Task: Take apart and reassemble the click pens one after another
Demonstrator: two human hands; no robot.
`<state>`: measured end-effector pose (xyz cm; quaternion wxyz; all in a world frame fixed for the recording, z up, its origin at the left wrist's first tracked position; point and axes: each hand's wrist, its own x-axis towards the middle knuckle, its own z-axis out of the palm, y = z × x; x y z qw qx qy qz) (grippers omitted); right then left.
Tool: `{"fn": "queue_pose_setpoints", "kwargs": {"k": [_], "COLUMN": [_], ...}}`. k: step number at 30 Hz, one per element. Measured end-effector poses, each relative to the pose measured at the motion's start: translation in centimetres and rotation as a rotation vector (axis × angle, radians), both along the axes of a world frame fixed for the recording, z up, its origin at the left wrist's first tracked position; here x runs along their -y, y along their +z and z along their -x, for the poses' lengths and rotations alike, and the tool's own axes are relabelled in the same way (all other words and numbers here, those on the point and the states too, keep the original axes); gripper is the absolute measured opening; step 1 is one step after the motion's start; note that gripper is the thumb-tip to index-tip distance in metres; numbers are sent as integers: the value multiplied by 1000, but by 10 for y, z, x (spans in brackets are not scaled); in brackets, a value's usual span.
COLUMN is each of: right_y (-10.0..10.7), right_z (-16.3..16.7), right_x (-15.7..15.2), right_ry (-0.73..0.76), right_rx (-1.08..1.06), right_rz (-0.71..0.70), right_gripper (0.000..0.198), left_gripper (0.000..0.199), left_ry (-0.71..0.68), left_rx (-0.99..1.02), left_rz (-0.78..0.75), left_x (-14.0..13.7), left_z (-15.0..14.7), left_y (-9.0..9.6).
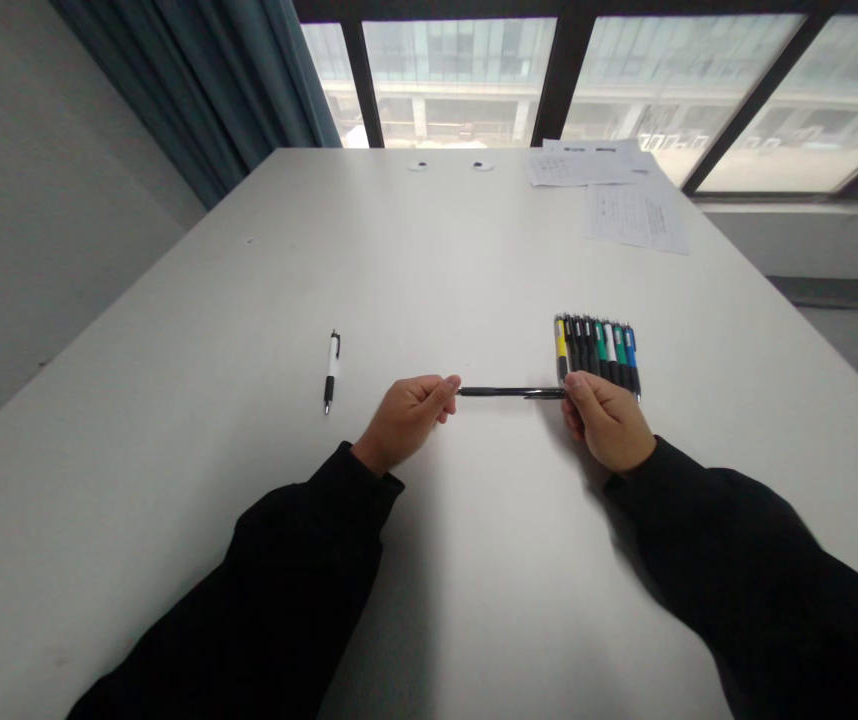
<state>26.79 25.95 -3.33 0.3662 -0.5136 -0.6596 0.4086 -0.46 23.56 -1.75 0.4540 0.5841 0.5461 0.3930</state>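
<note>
A black pen (511, 392) is stretched level between my two hands, above the white table. My left hand (412, 415) pinches its left end between thumb and fingers. The other end, where the clip is, sits in the closed fingers of my right hand (607, 418). Just beyond my right hand lies a row of several pens (600, 345) side by side, in yellow, black, green, white and blue; the hand hides part of their lower ends. A white pen with a black grip (332, 372) lies alone to the left of my left hand.
The white table (429, 270) reaches back to a window (466, 80). Printed papers (635, 215) lie at its far right corner. Two small white oval pieces (483, 166) with dark centres are near the far edge. A blue-grey curtain (226, 80) hangs at the left.
</note>
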Motion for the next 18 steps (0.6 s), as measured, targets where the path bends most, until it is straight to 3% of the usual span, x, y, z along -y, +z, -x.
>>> {"fn": "queue_pose_setpoints", "kwargs": {"k": [18], "right_y": [6], "right_z": [2], "right_x": [2], "right_ry": [8], "right_rx": [-55], "right_rz": [4], "right_gripper": [43], "left_gripper": [41], "left_ry": [25], "left_rx": [119], "left_rz": [44], "left_x": [-2], "left_z": [-2], "left_y": [-1]}}
